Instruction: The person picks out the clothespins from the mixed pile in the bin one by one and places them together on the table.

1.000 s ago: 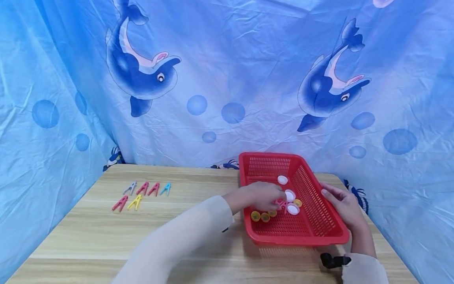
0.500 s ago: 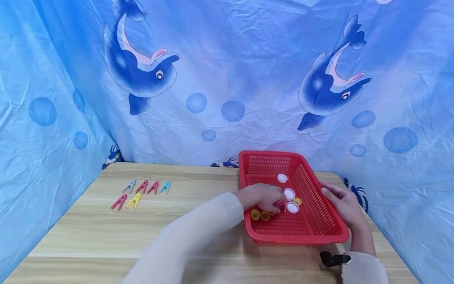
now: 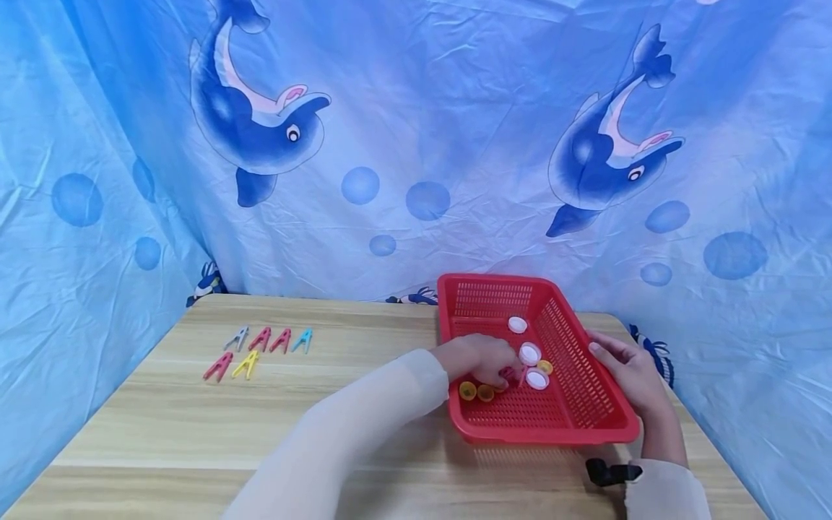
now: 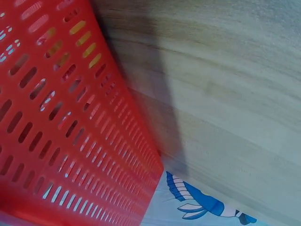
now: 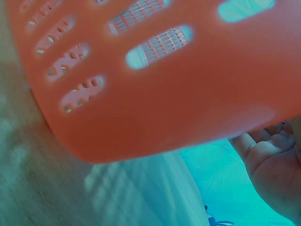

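A red plastic basket (image 3: 552, 435) with slotted walls stands on the right part of the table. My left hand (image 3: 482, 358) reaches down into it, fingers curled, and pinches a pink clothespin (image 3: 509, 374) that they partly cover. White round caps (image 3: 529, 353) and yellow round caps (image 3: 485, 393) lie on the basket floor around those fingers. At the basket's right side my right hand (image 3: 635, 377) holds the rim, thumb on top and fingers outside. Only the basket's slotted wall (image 4: 70, 122) shows in the left wrist view, without the hand. Part of the right hand (image 5: 273, 165) appears in the right wrist view.
On the table's left side lie several clothespins in two rows: a grey one (image 3: 237, 338), pink ones (image 3: 261, 339), a blue one (image 3: 302, 340) and a yellow one (image 3: 245, 365). A blue dolphin-print curtain (image 3: 390, 94) hangs behind the wooden table (image 3: 162, 440).
My left hand has shifted slightly deeper and rightward in the basket, its fingers now gathered on the pink clothespin. The right hand keeps its hold on the rim.
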Motion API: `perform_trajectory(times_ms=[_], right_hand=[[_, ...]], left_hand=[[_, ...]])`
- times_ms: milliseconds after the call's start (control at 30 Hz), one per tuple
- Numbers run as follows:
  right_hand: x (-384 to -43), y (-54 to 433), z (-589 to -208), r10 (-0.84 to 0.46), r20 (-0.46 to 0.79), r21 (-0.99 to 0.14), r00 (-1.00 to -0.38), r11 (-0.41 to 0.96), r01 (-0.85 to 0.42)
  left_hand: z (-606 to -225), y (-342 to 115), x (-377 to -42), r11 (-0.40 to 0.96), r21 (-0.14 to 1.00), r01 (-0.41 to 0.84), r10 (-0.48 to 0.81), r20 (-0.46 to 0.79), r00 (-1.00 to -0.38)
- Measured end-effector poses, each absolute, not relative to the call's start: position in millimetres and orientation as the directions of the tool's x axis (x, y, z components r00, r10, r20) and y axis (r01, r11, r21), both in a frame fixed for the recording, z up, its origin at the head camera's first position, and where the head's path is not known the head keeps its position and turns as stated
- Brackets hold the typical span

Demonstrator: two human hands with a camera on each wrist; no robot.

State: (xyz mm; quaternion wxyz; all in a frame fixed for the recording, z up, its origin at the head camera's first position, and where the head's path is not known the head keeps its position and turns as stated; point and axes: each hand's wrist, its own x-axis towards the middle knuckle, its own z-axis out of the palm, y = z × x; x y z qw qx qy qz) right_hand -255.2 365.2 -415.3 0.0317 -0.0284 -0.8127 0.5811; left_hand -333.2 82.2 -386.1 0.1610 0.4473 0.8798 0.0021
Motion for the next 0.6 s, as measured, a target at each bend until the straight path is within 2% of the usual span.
perform_trajectory(times_ms=[233,400,600], right_hand=[[-254.6,364.7,-413.6,0.079,0.026,-0.943,-0.997,0.332,0.002],[-255.5,365.5,-413.6,0.076,0.033,-0.940,-0.997,0.342,-0.005],[-256.7,365.8,-415.2,0.067,0.046,-0.942,-0.997,0.336,-0.020]], left_hand=[[-379.1,74.4,-344.4,0.561,0.145,0.815,0.807,-0.313,-0.500],[-375.1,68.4,-350.7,0.598,0.179,0.782,0.792,-0.285,-0.540],[-373.7,68.0,-348.5,0.634,0.307,0.710,0.773,-0.248,-0.583]])
